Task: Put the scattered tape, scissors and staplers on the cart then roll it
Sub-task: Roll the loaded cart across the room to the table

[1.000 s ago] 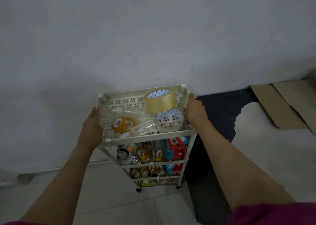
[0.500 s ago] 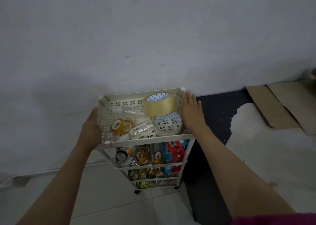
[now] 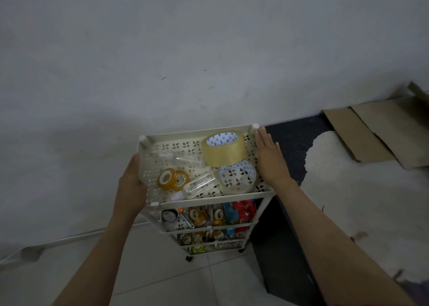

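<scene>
A cream tiered cart (image 3: 185, 133) on small wheels stands against the grey wall. Its top tray holds a big tan tape roll (image 3: 224, 150), a clear tape roll (image 3: 236, 178), two small amber tape rolls (image 3: 173, 179) and clear plastic bottles (image 3: 199, 185). The lower shelves are packed with more tape rolls, red and blue packets (image 3: 239, 212) and metal tools. My left hand (image 3: 131, 182) grips the tray's left rim. My right hand (image 3: 270, 158) lies flat, fingers straight, against the tray's right rim.
A dark block (image 3: 292, 143) with a pale mat (image 3: 362, 203) on it stands right of the cart. Flattened cardboard (image 3: 376, 129) lies at the far right. A white cable (image 3: 69, 238) runs along the wall's foot. Pale floor tiles (image 3: 185, 280) lie in front.
My right hand has let go of the cart's right rim and now lies flat with fingers stretched along it. The cart sits slightly lower in view. The left hand keeps its grip.
</scene>
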